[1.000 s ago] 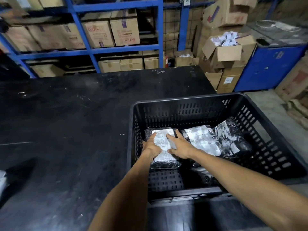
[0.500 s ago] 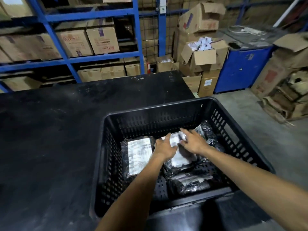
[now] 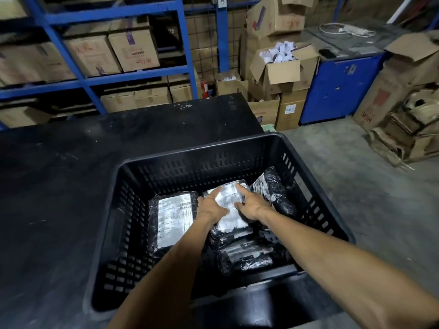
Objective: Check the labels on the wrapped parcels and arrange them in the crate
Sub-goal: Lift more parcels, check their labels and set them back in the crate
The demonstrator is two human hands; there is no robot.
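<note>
A black slotted crate (image 3: 202,148) stands on the dark table and holds several parcels in black wrap. One parcel (image 3: 174,217) lies flat at the left, its white label facing up. Both my hands rest on the middle parcel (image 3: 231,219): my left hand (image 3: 210,207) grips its left edge, my right hand (image 3: 250,205) presses its right edge and top. A third parcel (image 3: 273,188) leans against the crate's right wall. Another parcel (image 3: 247,257) lies at the crate's near side, below the middle one.
The black table (image 3: 59,198) stretches left and behind the crate. Blue racking (image 3: 114,77) with cardboard boxes stands beyond it. An open box of white papers (image 3: 280,65), a blue cabinet (image 3: 337,89) and flattened cartons (image 3: 408,124) sit on the concrete floor at right.
Both hands left the left-hand parcel lying flat, moved right to the middle parcel and now hold it. The view swung right, so the crate sits more central.
</note>
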